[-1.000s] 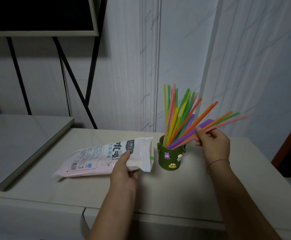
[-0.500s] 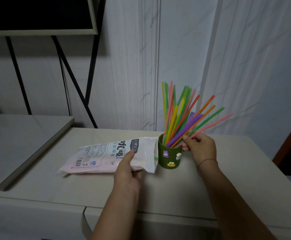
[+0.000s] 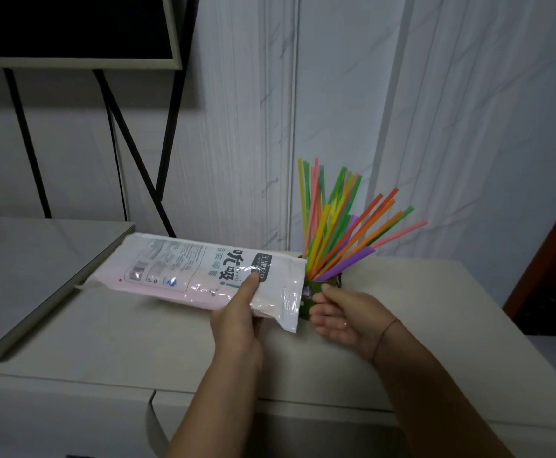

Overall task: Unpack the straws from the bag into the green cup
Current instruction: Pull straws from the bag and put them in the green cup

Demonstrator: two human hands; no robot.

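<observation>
The green cup [image 3: 307, 305] stands on the beige counter, mostly hidden behind the bag's open end and my right hand. Several coloured straws [image 3: 336, 226] fan out of it, upward and to the right. My left hand [image 3: 237, 312] grips the white and pink plastic straw bag [image 3: 190, 272] near its open end and holds it lifted off the counter, with the opening close to the cup. My right hand [image 3: 339, 312] is just right of the bag's mouth, in front of the cup, palm up, fingers apart and empty.
The beige counter [image 3: 402, 358] has a seam and a front edge near me. A lower grey surface [image 3: 32, 259] lies to the left. Black stand legs [image 3: 131, 153] and a dark framed panel [image 3: 71, 28] are against the white wall. A dark red door edge [image 3: 554, 252] is at right.
My right hand let go of the straws, which now rest in the cup, and came down beside the bag's mouth. My left hand lifted the bag off the counter.
</observation>
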